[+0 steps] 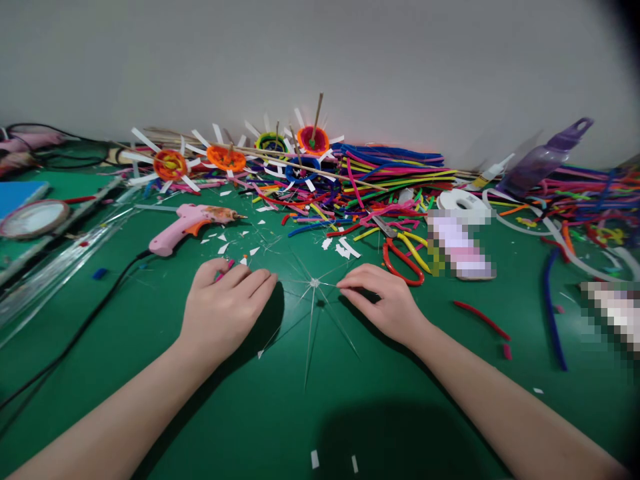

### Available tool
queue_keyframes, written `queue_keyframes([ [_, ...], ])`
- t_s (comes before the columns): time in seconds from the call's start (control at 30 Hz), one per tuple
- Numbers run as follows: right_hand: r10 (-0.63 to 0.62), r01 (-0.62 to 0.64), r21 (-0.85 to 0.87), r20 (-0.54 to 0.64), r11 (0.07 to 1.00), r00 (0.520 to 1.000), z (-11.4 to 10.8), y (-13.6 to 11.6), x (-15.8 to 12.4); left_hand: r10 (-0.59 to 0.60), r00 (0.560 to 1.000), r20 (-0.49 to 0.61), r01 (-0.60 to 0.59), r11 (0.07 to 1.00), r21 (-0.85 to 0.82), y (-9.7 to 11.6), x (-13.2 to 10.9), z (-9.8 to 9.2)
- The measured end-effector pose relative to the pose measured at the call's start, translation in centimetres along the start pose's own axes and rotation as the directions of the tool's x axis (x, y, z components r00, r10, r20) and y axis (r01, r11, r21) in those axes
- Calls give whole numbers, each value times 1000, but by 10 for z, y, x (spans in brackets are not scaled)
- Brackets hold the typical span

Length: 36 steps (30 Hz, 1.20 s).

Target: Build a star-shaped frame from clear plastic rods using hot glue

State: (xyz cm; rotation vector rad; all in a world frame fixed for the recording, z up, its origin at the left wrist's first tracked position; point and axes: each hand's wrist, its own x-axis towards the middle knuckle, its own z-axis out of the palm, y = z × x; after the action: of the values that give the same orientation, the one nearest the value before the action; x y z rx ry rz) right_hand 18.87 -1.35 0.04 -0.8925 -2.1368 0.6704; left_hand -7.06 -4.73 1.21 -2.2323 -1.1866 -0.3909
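Note:
A star-shaped frame of thin clear spokes (pixel 314 283) stands between my hands, joined at a whitish blob in its middle. A small shadow lies on the table below that middle. My right hand (pixel 387 300) pinches the tip of its right-hand spoke between thumb and fingers. On the other side my left hand (pixel 227 303) is closed, its fingertips close to the left-hand spoke; whether they grip it is hidden. A short pink pipe cleaner piece (pixel 225 270) shows at the far edge of my left hand. Behind that hand lies a pink hot glue gun (pixel 193 225).
Red-handled scissors (pixel 403 263) and yellow-handled pliers (pixel 415 250) lie beyond my right hand. Pipe cleaners (pixel 395 163) and small coloured bowl shapes with white strips (pixel 227 158) line the wall. A purple bottle (pixel 545 157) leans at right. The glue gun's black cord (pixel 75 343) crosses the left side.

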Motion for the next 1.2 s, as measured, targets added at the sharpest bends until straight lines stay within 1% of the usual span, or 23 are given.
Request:
queue_keyframes([
  [0.13, 2, -2, 2, 1, 1000, 1000, 0, 0, 0, -13, 1000, 5, 13, 1000, -8, 0, -3, 2],
  [0.23, 1, -1, -2, 2, 1000, 1000, 0, 0, 0, -44, 999, -1, 44, 999, -28, 0, -4, 5],
  [0.47, 6, -6, -16, 4, 1000, 1000, 0, -1, 1, -105, 994, -11, 103, 990, -99, -2, -5, 3],
  [0.67, 13, -13, -17, 5, 1000, 1000, 0, -1, 1, -142, 990, 5, 141, 977, -162, -3, -7, 5],
  [0.83, 0, 0, -14, 5, 1000, 1000, 0, -1, 1, -140, 990, -4, 137, 973, -186, -3, -5, 9],
  [1.2, -8, 8, -8, 8, 1000, 1000, 1, 0, 1, -107, 994, -5, 105, 984, -141, -3, -5, 8],
])
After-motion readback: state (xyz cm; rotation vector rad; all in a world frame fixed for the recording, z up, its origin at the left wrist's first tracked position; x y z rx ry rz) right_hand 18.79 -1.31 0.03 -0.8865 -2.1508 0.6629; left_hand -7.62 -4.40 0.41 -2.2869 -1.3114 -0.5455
